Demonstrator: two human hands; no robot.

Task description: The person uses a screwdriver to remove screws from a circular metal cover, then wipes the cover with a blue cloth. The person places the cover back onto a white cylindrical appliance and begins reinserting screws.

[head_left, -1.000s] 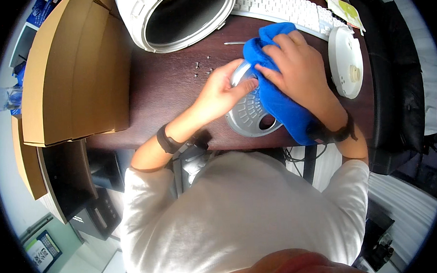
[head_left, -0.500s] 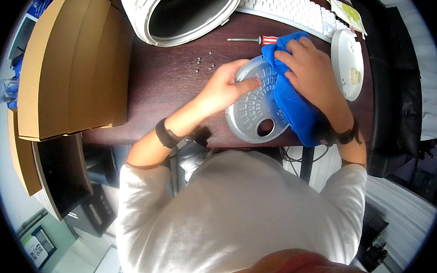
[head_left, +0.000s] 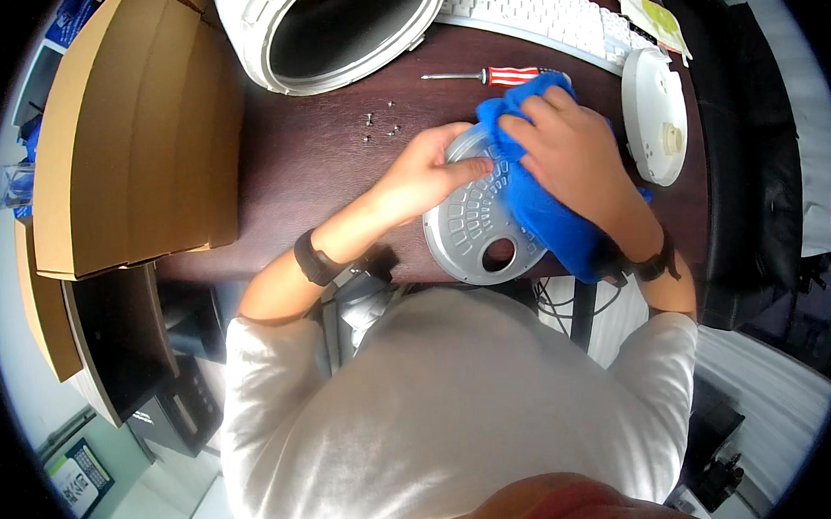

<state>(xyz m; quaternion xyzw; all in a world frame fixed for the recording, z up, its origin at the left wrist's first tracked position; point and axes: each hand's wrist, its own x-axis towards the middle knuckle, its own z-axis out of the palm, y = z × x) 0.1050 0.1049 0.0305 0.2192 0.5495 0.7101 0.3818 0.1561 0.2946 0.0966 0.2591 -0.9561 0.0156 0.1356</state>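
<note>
Wiping grey perforated disc (head_left: pixel 474 229) at near edge of dark bench (head_left: pixel 310 171)
Left hand (head_left: pixel 426 171) gripping disc's rim, steadying it; right hand (head_left: pixel 573 155) pressing blue cloth (head_left: pixel 548 217) flat onto disc, grip closed on cloth; small screws (head_left: pixel 379 127) and red-striped screwdriver (head_left: pixel 496 75) just beyond

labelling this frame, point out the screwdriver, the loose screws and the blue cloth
screwdriver (head_left: pixel 496 75), head view, on its red and white striped handle
loose screws (head_left: pixel 379 127), head view, middle of the small cluster on the dark desk
blue cloth (head_left: pixel 548 221), head view, on the fold below the right hand
</note>
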